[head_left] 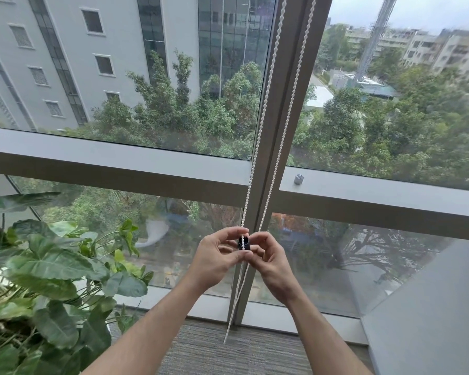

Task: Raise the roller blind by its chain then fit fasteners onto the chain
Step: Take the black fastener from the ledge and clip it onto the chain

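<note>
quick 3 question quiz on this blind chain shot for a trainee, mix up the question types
1. True or false: the black fastener sits on the right-hand strand of the bead chain.
2. Multiple choice: what holds the fastener? A) the left hand alone B) the right hand alone C) both hands, pinching it between their fingertips
3. Fill in: the small grey knob sits on the window frame's horizontal rail to the ____ of the chain.

Key
1. False: it is on the left strand; the right strand passes beside it.
2. C
3. right
</note>
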Tool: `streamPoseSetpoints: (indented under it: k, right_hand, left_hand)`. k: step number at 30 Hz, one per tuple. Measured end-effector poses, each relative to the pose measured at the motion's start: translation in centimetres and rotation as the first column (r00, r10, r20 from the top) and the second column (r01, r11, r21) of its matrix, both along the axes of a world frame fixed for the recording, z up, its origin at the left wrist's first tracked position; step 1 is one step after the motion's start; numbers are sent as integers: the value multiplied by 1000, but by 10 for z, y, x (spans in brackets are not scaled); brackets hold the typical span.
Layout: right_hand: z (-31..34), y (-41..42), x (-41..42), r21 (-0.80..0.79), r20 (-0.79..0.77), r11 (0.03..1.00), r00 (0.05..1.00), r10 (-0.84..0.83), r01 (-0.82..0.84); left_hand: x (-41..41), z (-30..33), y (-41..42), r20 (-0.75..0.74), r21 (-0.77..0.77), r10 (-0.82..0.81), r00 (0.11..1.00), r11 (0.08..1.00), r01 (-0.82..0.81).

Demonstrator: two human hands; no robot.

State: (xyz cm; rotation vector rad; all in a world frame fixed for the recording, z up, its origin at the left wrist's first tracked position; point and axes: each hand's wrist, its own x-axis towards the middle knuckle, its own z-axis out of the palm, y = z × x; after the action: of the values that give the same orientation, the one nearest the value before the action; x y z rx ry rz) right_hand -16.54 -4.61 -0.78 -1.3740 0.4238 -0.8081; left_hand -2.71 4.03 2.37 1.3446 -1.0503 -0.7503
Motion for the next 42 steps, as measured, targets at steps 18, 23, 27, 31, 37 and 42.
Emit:
streamPoseSetpoints:
  k: [18,23,27,31,37,42]
  right_hand:
    - [5,-1,-4,52,64,998,998,22,-25]
    - [4,-3,-4,54,32,998,999,15,-17]
    - [1,-7,-7,86,-4,996,1000,-14,14]
    - [1,-11,-8,93,-49,996,999,-14,18]
    - [2,-30,-13,-11,-183,993,976,-117,117]
    - [20,-75,-12,-53,-196,882,861,-468,468]
  left_hand:
    - [-3,-3,-4,-90,-62,-14,996,998,9]
    - [-3,-4,-5,-64,-70,7,998,997,-11]
    - [-3,-5,-8,-59,-61,26,998,998,-29]
    - [-5,-6,-9,-52,-60,39,998,997,-43]
    - [-5,2,-11,-67,-85,44,997,995,-50]
    - [-3,3,-12,-38,-48,56,998,997,-57]
